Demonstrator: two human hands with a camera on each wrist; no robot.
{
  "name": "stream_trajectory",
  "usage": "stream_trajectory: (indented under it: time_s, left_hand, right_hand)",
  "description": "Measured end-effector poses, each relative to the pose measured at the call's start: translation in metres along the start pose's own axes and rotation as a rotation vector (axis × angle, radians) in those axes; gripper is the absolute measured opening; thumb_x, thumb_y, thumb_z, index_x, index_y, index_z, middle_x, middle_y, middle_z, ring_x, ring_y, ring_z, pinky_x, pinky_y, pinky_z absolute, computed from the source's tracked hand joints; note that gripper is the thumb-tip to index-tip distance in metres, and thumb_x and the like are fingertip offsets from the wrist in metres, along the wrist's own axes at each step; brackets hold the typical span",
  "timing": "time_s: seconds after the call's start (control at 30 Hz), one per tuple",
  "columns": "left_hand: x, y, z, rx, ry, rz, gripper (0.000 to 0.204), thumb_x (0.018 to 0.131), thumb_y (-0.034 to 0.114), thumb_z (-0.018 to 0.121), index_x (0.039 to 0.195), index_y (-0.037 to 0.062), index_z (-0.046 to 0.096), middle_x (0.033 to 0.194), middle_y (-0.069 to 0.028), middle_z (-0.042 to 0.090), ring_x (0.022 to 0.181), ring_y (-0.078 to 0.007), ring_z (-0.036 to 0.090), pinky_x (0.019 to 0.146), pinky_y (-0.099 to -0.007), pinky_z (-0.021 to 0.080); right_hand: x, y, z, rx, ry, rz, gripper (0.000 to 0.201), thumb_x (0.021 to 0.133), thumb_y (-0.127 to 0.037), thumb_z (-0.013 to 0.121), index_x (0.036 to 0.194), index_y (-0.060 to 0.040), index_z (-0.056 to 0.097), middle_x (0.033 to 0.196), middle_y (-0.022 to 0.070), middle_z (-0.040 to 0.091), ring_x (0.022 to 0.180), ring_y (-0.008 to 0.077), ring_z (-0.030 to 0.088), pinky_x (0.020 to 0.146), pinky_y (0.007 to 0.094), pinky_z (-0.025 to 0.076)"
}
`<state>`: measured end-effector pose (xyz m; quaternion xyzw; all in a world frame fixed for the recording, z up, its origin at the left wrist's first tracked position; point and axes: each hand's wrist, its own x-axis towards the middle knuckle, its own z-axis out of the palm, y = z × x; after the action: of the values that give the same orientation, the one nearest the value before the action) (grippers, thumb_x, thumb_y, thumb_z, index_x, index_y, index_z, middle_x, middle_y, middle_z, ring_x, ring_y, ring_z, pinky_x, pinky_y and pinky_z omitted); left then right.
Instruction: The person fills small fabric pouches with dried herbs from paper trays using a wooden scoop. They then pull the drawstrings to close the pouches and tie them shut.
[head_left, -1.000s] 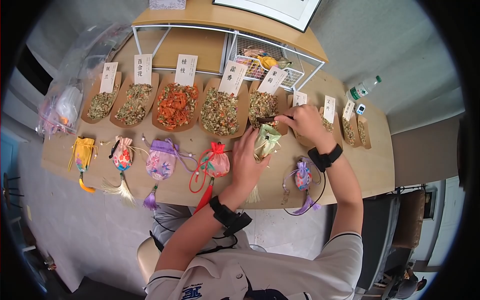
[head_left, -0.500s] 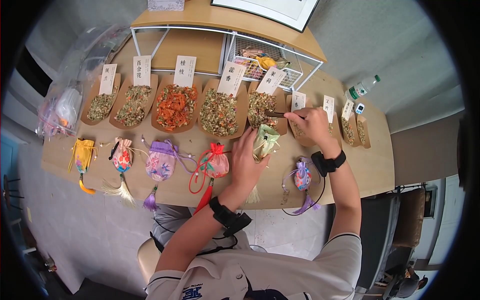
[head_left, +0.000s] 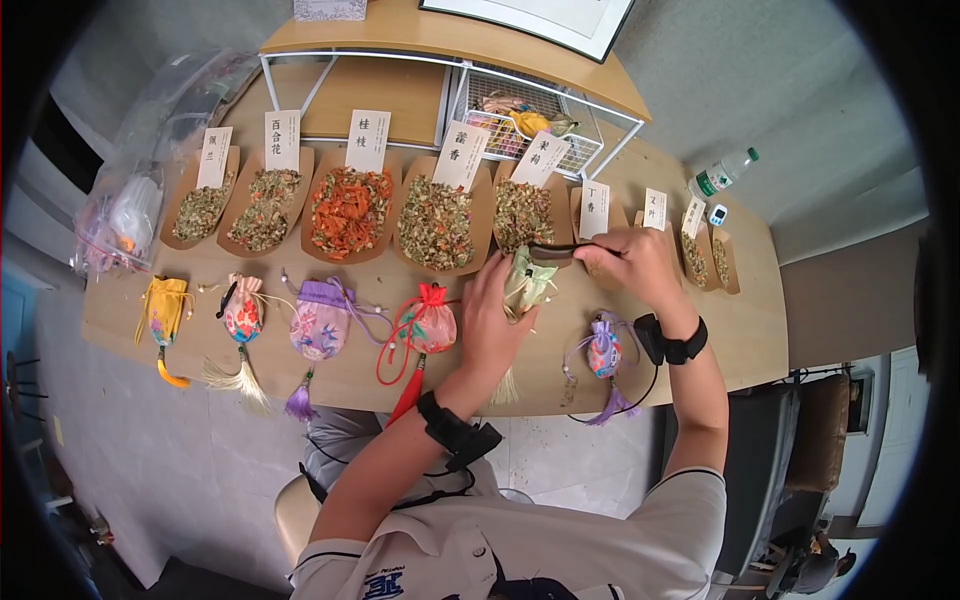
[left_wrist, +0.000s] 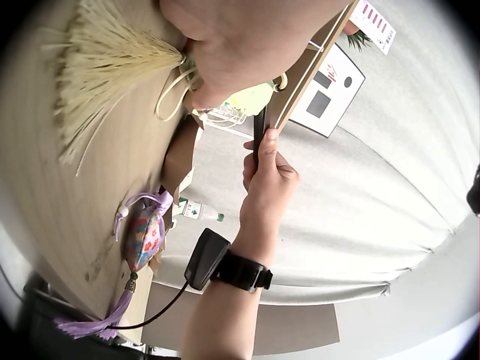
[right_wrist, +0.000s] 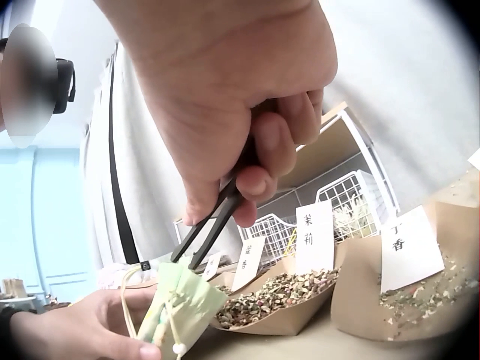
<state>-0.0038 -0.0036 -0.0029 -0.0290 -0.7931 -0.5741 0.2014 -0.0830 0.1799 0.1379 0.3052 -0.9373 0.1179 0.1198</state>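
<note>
My left hand point(head_left: 490, 322) grips a pale green drawstring pouch point(head_left: 529, 282) in front of the herb trays; its cream tassel hangs below. My right hand point(head_left: 637, 262) pinches a dark tong-like tool point(head_left: 551, 254), whose end is at the pouch's mouth. In the right wrist view the right hand point(right_wrist: 240, 112) curls round the tool, with the two dark tips at the top of the green pouch point(right_wrist: 184, 304). The pouch's inside is hidden. The nearest tray point(head_left: 484, 234) of dried herbs lies just behind the pouch.
Paper trays of herbs with labels line the table point(head_left: 240, 345), one holding orange pieces point(head_left: 350, 215). A yellow pouch point(head_left: 165, 305), a red pouch point(head_left: 433, 325) and others lie along the front. Behind stand a shelf point(head_left: 440, 30), a wire basket point(head_left: 520, 140) and a bottle point(head_left: 722, 172).
The tool in my right hand rose over the herb tray, then came down to the pouch's mouth. The right hand is now lower and further right; the left hand barely moved.
</note>
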Motion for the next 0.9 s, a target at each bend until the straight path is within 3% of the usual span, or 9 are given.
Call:
stream_trajectory:
  time_s: [0.23, 0.43, 0.63, 0.9]
  left_hand:
    - [0.001, 0.001, -0.002, -0.014, -0.019, -0.002, 0.081, 0.068, 0.01, 0.084, 0.14, 0.0034, 0.047, 0.141, -0.0167, 0.052, 0.126, -0.0379, 0.051, 0.106, -0.0445, 0.042]
    - [0.0, 0.0, -0.001, -0.004, -0.011, 0.007, 0.08, 0.068, 0.009, 0.083, 0.14, 0.0026, 0.048, 0.141, -0.0172, 0.052, 0.126, -0.0373, 0.051, 0.106, -0.0439, 0.041]
    - [0.001, 0.001, -0.001, -0.017, -0.01, 0.008, 0.08, 0.068, 0.009, 0.083, 0.14, 0.0029, 0.048, 0.141, -0.017, 0.052, 0.125, -0.0375, 0.051, 0.106, -0.0442, 0.042]
    - [0.001, -0.001, 0.0, -0.017, -0.006, 0.015, 0.081, 0.067, 0.008, 0.084, 0.14, 0.0041, 0.048, 0.141, -0.0161, 0.052, 0.124, -0.0379, 0.051, 0.104, -0.0449, 0.043]
  right_hand:
    - [0.026, 0.035, 0.016, -0.013, -0.038, 0.08, 0.037, 0.085, -0.042, 0.074, 0.079, -0.006, 0.077, 0.065, 0.0133, 0.065, 0.057, 0.0334, 0.059, 0.054, 0.0393, 0.045]
    - [0.04, 0.058, 0.024, -0.245, -0.193, 0.124, 0.044, 0.086, -0.052, 0.07, 0.077, -0.0099, 0.079, 0.066, 0.014, 0.066, 0.062, 0.035, 0.063, 0.057, 0.0399, 0.049]
    - [0.039, 0.058, 0.023, -0.197, -0.348, 0.161, 0.05, 0.085, -0.057, 0.069, 0.077, -0.0083, 0.078, 0.066, 0.0142, 0.066, 0.063, 0.0356, 0.064, 0.059, 0.0407, 0.05]
    - [0.038, 0.043, 0.039, -0.09, -0.325, 0.15, 0.053, 0.086, -0.056, 0.069, 0.072, -0.0058, 0.076, 0.062, 0.0152, 0.063, 0.061, 0.0354, 0.063, 0.057, 0.0419, 0.049]
